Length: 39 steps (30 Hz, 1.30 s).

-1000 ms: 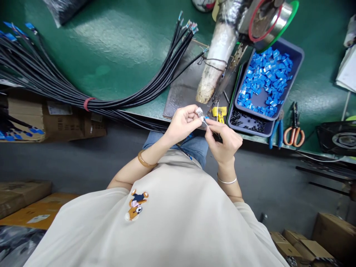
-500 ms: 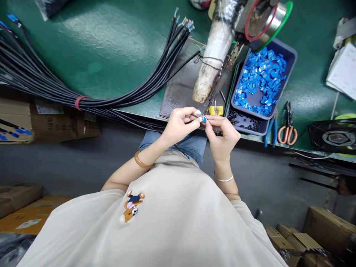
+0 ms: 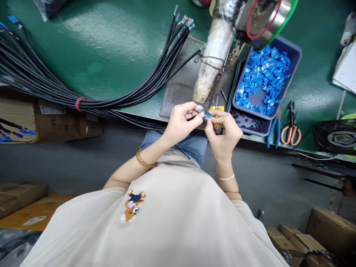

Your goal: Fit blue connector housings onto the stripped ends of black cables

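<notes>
My left hand [image 3: 180, 124] is closed in a pinch on the silver metal end of a black cable [image 3: 199, 109] at the front edge of the green bench. My right hand [image 3: 224, 135] is closed too, its fingertips pinching a small blue connector piece [image 3: 207, 115] against that cable end. The two hands meet just below the tip of a wrapped, tape-covered tool [image 3: 211, 63] that slants down from the top. The cable runs down between my hands toward my lap.
A bundle of black cables [image 3: 111, 100] tied with a red band fans across the left of the green bench [image 3: 111, 44]. A blue tray of blue connector pieces [image 3: 261, 79] sits right, with orange-handled scissors [image 3: 290, 129] and blue-handled pliers [image 3: 274, 128] beyond. Cardboard boxes [image 3: 55, 118] stand below.
Both hands have stayed together at the bench edge. The blue piece has come up against the cable end, and my right fingers have shifted slightly up and right around it.
</notes>
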{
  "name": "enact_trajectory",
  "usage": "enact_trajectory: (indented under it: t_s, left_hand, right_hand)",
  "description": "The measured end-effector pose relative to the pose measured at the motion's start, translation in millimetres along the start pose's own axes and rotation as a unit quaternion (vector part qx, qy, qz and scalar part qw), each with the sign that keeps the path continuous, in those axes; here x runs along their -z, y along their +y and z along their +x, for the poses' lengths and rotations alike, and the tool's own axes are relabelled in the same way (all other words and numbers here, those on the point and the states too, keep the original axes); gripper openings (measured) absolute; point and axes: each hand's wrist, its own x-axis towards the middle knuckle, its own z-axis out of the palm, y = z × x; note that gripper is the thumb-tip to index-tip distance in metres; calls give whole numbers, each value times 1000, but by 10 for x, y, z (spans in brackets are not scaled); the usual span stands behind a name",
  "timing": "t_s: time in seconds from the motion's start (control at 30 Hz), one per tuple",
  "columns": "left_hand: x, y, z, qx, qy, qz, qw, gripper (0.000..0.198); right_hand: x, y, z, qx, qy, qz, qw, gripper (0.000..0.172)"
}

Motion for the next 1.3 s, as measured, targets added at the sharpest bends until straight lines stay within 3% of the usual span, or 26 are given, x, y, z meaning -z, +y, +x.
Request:
enact_trajectory:
  t_s: [0.47, 0.6, 0.7, 0.77, 1.1, 1.3]
  left_hand:
    - [27, 10, 0, 18, -11, 13, 1000, 8]
    - [17, 2, -30, 6, -15, 1, 1000, 7]
    - [21, 7, -61, 1, -29, -11, 1000, 9]
    - [28, 10, -79, -3, -40, -13, 999, 9]
    - [50, 23, -98, -2, -73, -21, 997, 12]
    - [27, 5, -145, -21, -53, 14, 998, 10]
  right_hand:
    - [11, -18, -19, 26, -13, -21, 999, 12]
    - [18, -40, -20, -66, -16, 54, 996, 9]
    - [50, -46, -18, -164, -49, 150, 974, 7]
    - [83, -45, -10, -186, -69, 186, 962, 7]
    - [210, -87, 49, -105, -106, 121, 981, 10]
    - [190, -81, 23, -120, -106, 137, 978, 10]
